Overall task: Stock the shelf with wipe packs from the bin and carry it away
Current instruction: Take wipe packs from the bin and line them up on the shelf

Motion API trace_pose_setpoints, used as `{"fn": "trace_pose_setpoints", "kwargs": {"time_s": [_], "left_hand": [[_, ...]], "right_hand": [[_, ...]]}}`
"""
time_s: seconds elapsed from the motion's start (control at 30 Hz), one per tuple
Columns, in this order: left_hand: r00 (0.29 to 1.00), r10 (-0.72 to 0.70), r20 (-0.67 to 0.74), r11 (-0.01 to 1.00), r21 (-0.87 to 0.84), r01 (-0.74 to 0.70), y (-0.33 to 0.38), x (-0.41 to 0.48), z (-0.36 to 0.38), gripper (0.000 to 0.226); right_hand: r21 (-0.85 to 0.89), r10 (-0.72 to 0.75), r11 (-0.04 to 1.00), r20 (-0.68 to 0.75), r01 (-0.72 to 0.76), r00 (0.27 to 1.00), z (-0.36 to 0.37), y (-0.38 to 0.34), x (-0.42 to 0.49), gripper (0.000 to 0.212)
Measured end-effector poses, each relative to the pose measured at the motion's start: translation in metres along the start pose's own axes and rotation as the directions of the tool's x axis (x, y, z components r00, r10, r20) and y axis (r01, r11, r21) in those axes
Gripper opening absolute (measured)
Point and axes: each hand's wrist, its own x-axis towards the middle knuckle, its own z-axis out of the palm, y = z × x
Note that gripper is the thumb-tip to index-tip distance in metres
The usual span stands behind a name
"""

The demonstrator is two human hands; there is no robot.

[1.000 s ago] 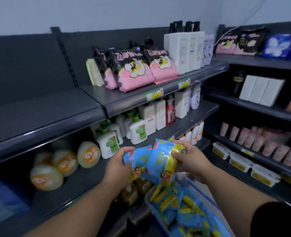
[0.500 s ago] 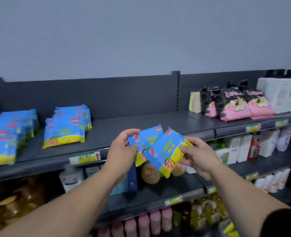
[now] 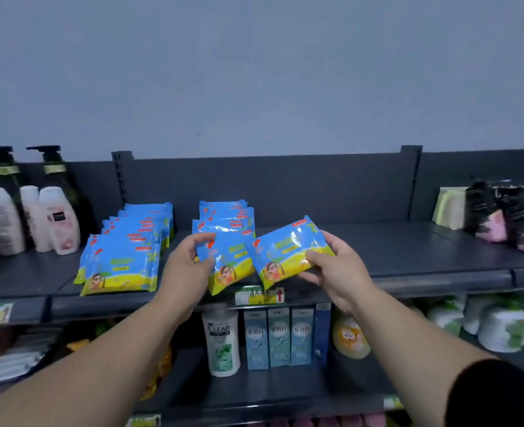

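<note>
I hold two blue-and-yellow wipe packs in front of the grey top shelf. My left hand grips the left pack by its left edge. My right hand grips the right pack by its right end; this pack overlaps the other and tilts up to the right. On the shelf stand two rows of the same wipe packs: a long row at the left and a shorter row just behind my left hand. The bin is out of view.
White and dark pump bottles stand left of the wipe rows. Pink-and-black bags sit at the far right of the shelf, with bare shelf between them and my hands. Below are a shampoo bottle, blue boxes and a price tag.
My view has swung from the bin and right-hand shelves to the wipe rows. Both hands have carried the two packs up from the bin to the top shelf's front edge.
</note>
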Motion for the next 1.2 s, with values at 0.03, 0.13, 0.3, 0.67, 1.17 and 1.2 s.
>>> {"fn": "trace_pose_setpoints", "kwargs": {"time_s": [0.03,0.13,0.3,0.67,1.17,1.2], "left_hand": [[1.0,-0.005,-0.009,1.0,0.017,0.005,-0.002,0.005,-0.003,0.033],[0.999,-0.041,-0.033,0.997,0.061,0.043,-0.013,0.028,-0.01,0.033],[0.993,-0.116,0.028,0.983,0.148,0.111,-0.027,0.066,-0.012,0.042],[0.986,-0.12,-0.116,0.864,0.476,0.161,-0.025,0.079,0.005,0.04],[0.968,-0.136,0.211,0.663,0.745,-0.069,-0.038,0.1,-0.009,0.112],[0.968,-0.105,0.226,0.639,0.761,-0.108,-0.038,0.1,-0.009,0.109]], "right_hand": [[-0.012,0.007,1.0,0.007,-0.007,1.0,0.006,0.001,0.005,0.039],[-0.029,0.016,0.999,0.018,-0.015,1.0,0.021,0.005,0.027,0.034],[-0.078,0.006,0.997,0.046,-0.003,0.999,0.039,0.004,0.063,0.031],[-0.884,0.019,0.429,0.216,0.187,0.976,0.057,0.015,0.093,0.07],[-0.932,-0.07,0.194,0.297,0.305,0.952,0.099,0.041,0.09,0.072],[-0.937,-0.08,0.186,0.287,0.297,0.955,0.102,0.042,0.089,0.073]]}}
